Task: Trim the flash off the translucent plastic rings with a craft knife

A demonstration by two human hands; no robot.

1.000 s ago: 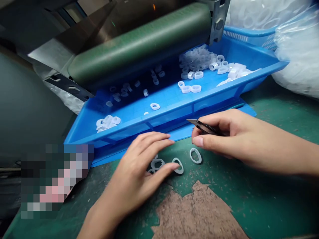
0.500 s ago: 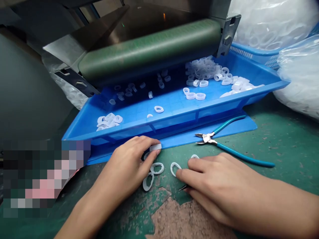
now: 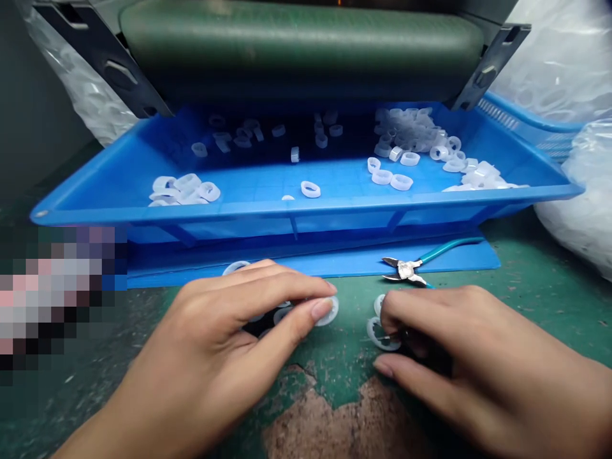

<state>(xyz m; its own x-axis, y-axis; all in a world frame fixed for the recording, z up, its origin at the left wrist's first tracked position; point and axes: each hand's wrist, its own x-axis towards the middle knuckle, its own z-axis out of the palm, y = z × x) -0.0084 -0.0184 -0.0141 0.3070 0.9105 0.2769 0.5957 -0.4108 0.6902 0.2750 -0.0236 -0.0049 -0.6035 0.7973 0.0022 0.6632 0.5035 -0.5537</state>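
Observation:
Between thumb and forefinger, my left hand (image 3: 239, 325) pinches a translucent white plastic ring (image 3: 329, 312) just above the green bench. More rings are partly hidden beneath and behind this hand, one of them a ring (image 3: 236, 266) beyond the knuckles. My right hand (image 3: 444, 344) is curled, palm down, to the right. A thin metal tip shows at its fingers; the rest of that tool is hidden, so its kind is unclear. Right at those fingertips lie two rings, a nearer ring (image 3: 370, 333) and a farther ring (image 3: 378, 305).
A blue tray (image 3: 229, 217) holding many white rings (image 3: 411, 131) stands ahead, under a green conveyor roller (image 3: 306, 44). Diagonal cutters (image 3: 406, 269) lie open by a flat blue sheet (image 3: 344, 260). Clear bags (image 3: 583, 197) sit at right beside a blue basket (image 3: 535, 121).
My left hand has moved right and now pinches a ring nearer my right hand. The right hand's fingers have curled more. The view has shifted, with the tray looking squarer on.

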